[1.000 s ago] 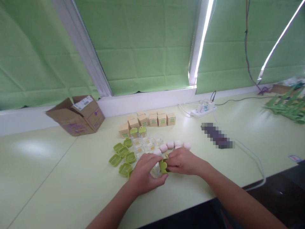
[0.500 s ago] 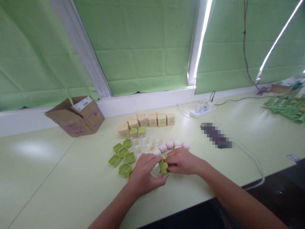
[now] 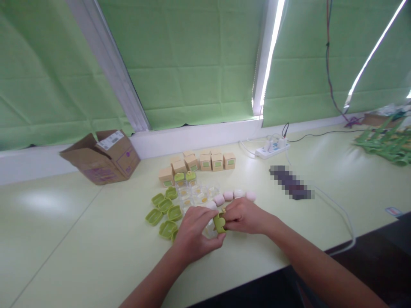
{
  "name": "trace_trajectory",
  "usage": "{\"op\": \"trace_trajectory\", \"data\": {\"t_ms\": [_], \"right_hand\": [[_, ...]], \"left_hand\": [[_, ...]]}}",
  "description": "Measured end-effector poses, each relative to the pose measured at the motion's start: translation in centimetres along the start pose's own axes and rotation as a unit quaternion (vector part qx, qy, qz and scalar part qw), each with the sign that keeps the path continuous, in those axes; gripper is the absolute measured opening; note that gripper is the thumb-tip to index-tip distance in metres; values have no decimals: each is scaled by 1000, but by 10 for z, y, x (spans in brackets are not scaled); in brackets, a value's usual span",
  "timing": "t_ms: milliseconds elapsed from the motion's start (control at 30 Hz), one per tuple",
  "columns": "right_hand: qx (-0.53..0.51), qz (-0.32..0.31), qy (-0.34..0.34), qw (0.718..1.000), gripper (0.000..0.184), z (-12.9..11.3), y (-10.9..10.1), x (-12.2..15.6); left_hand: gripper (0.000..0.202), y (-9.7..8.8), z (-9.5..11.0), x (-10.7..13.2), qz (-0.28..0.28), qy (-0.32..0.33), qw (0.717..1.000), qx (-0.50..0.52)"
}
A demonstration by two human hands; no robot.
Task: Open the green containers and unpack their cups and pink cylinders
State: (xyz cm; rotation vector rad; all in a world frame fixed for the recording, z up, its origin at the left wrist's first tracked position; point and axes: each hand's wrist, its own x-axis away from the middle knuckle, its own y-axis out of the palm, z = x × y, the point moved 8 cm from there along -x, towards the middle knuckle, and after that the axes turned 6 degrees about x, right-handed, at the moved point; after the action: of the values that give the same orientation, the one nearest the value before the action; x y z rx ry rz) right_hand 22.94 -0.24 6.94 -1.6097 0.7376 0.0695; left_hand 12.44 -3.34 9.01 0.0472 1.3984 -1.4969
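Loose lids (image 3: 164,210) lie to the left on the table (image 3: 80,239). My left hand (image 3: 192,233) is curled around a clear jar (image 3: 210,229) just above the tabletop; my right hand (image 3: 245,216) pinches a green lid (image 3: 219,223) against its mouth. I'd keep the jar steady and the lid square, pressing evenly so it seats without tilting.

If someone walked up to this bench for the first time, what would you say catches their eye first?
Probably the two hands meeting at the near edge of the pale green table: the left hand grips a clear little jar while the right hand presses a green lid against it. Just left lie loose green lids; behind stand small tan boxes and an open cardboard box.
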Motion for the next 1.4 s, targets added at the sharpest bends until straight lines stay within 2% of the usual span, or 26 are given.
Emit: {"op": "trace_trajectory", "data": {"t_ms": [300,500,833,1033,1400], "right_hand": [[1,-11,34,999,21,3,0,-1],[11,0,19,1000,19,0,0,-2],[86,66,-52,993,26,-9,-6,-1],[105,53,-43,992,27,-9,-3,-2],[64,47,-51,996,28,-8,-6,-2]], "left_hand": [[40,1,3,0,-1,10,1000,-1],[38,0,3,0,-1,8,1000,4],[38,-4,-1,-2,12,3,1000,6],[39,-5,0,-2,14,3,1000,11],[41,-2,1,-1,7,5,1000,4]]}}
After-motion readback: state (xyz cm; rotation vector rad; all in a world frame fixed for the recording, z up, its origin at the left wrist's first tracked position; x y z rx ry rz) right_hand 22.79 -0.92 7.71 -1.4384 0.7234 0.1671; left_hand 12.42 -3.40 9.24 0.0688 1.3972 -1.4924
